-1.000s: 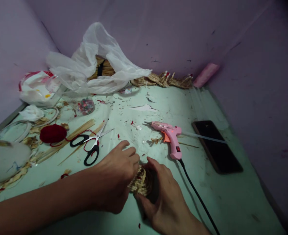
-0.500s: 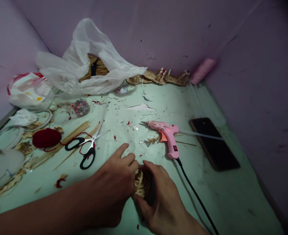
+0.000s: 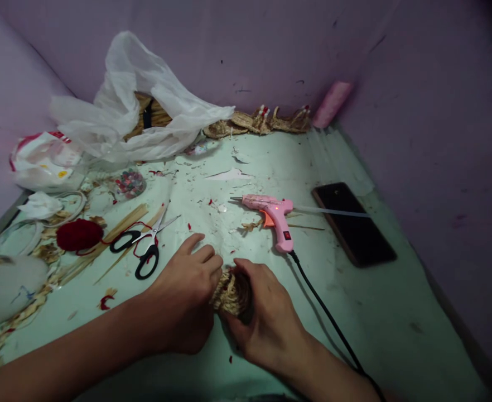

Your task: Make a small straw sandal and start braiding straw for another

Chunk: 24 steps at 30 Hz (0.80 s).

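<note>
Both my hands close around a small woven straw piece (image 3: pixel 230 290) low in the middle of the table. My left hand (image 3: pixel 185 298) presses it from the left with its fingers curled, the index finger stretched forward. My right hand (image 3: pixel 265 318) wraps it from the right, thumb on top. Most of the straw piece is hidden between the palms.
A pink glue gun (image 3: pixel 269 215) with a glue stick and black cord (image 3: pixel 325 318) lies just beyond my hands. A dark phone (image 3: pixel 352 223) lies right. Black scissors (image 3: pixel 143 248), red yarn ball (image 3: pixel 78 234), straw strips, bead jar (image 3: pixel 129 183) and plastic bags (image 3: pixel 145 106) lie left. Walls close in.
My hands keep hold of the straw piece and have turned it a little; my right hand now covers more of it. The view has shifted slightly.
</note>
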Available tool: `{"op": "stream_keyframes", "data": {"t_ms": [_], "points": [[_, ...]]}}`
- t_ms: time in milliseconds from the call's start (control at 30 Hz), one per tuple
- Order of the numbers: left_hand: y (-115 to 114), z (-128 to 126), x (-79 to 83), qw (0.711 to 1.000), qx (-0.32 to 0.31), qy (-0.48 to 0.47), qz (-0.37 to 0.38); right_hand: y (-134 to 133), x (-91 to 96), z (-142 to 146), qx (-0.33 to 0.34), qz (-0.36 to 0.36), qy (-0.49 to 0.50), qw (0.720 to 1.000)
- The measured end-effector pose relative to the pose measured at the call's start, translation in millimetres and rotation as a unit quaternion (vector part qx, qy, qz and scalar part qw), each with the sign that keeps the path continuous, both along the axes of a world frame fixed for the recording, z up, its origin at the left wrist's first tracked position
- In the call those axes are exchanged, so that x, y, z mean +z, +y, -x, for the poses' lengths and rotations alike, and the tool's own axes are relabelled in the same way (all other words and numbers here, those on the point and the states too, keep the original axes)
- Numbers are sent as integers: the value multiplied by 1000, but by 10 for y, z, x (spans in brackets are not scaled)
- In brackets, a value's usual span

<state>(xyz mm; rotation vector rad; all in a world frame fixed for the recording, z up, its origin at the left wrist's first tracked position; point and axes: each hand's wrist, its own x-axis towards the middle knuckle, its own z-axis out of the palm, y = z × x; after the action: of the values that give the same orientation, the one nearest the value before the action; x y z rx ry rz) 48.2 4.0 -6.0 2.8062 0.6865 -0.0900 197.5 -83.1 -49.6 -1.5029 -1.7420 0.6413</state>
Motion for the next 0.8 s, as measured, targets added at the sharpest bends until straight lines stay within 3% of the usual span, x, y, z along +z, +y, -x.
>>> {"op": "stream_keyframes", "data": {"t_ms": [667,800], "points": [[5,33,-58,1000,-5,-12,-6,72,-3,-42,34,45,3,998],[24,25,-53,1000,-6,-22,1,92,11,-43,58,13,-2,998]]}}
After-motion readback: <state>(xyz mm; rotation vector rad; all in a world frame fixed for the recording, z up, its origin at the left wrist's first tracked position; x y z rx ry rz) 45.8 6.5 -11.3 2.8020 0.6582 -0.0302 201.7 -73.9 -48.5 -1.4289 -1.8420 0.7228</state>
